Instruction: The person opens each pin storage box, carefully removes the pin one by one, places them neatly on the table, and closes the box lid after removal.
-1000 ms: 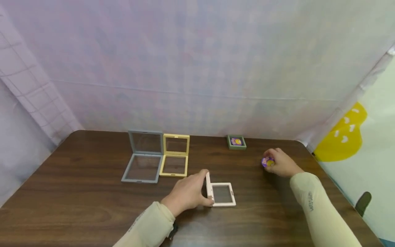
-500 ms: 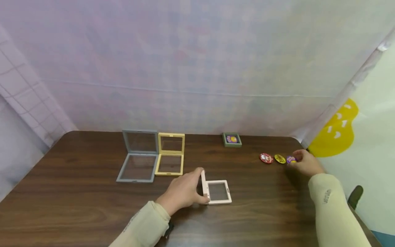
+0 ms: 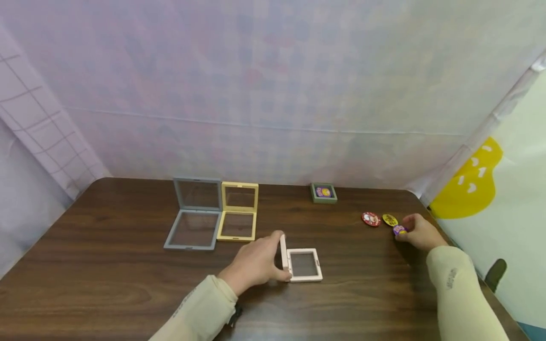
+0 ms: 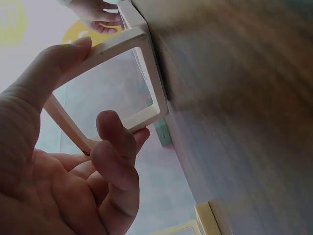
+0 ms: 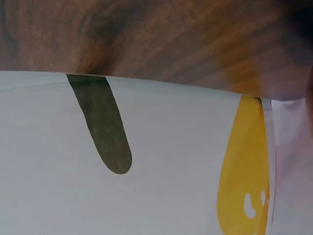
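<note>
In the head view my left hand (image 3: 256, 263) grips the raised half of a small white hinged display frame (image 3: 316, 265), whose other half lies flat on the table. The left wrist view shows the thumb on one edge of that white frame (image 4: 139, 115) and fingers on the opposite edge. At the table's right side my right hand (image 3: 422, 233) pinches a purple round badge (image 3: 398, 229) between thumb and fingers, close over the tabletop. Beside it lie a yellow badge (image 3: 390, 219) and a red badge (image 3: 370, 219). The right wrist view misses the badges.
A grey-blue frame (image 3: 193, 247) and a yellow frame (image 3: 236, 238) stand opened, side by side, at the back left. At the back right sits a green frame (image 3: 324, 201) with a purple badge inside. A patterned curtain (image 3: 273, 94) hangs behind the table (image 3: 128, 284).
My right hand has carried the purple badge to the right, past the red and yellow badges, then slightly nearer the front. The left hand still holds the white frame in place.
</note>
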A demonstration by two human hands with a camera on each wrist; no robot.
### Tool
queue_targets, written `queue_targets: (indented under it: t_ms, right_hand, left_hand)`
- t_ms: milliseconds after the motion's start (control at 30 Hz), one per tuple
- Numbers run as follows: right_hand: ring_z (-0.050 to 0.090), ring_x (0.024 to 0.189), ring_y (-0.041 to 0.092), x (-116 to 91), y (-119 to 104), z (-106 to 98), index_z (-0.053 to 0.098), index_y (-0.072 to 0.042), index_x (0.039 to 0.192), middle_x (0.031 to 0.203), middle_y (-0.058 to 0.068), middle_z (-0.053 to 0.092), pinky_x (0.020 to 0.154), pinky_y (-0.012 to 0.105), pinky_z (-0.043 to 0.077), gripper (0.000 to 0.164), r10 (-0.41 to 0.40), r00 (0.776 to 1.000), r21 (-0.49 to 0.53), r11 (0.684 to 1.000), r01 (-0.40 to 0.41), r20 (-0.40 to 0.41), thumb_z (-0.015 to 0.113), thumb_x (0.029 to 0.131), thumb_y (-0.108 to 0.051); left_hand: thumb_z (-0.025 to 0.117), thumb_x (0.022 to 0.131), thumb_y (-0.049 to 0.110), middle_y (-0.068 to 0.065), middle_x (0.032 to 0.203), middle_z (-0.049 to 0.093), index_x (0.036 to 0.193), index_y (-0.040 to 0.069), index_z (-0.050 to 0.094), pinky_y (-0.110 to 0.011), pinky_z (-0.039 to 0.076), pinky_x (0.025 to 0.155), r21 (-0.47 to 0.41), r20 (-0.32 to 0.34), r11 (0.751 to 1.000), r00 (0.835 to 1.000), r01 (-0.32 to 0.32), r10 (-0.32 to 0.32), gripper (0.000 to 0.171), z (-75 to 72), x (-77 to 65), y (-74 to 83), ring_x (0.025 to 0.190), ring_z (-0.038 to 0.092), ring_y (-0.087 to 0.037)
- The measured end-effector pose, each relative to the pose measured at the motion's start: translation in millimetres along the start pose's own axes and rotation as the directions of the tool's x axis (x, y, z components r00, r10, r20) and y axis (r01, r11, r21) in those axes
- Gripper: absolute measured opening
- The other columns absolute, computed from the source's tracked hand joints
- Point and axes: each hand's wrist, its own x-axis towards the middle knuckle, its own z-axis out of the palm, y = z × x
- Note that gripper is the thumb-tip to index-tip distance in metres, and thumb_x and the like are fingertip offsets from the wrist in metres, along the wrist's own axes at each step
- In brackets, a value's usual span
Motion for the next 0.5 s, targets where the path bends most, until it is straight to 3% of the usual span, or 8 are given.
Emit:
queue_targets:
  t_ms: [500]
  right_hand:
    - [0.059, 0.091, 0.033, -2.5, 2.1, 8.4, 0.054, 0.008, 0.106, 0.102, 0.027, 0.063, 0.078, 0.041, 0.045, 0.047, -0.052, 0.999, -0.029, 0.998, 0.052, 0.003, 0.074, 0.076, -0.022]
  left_hand:
    - [0.083, 0.065, 0.047, -0.006, 0.112, 0.067, 0.136, 0.009, 0.043, -0.036, 0.052, 0.068, 0.012, 0.015, 1.000, 1.000, 0.001, -0.001, 0.090, -1.0, -0.3, -0.1, 0.086, 0.065, -0.019]
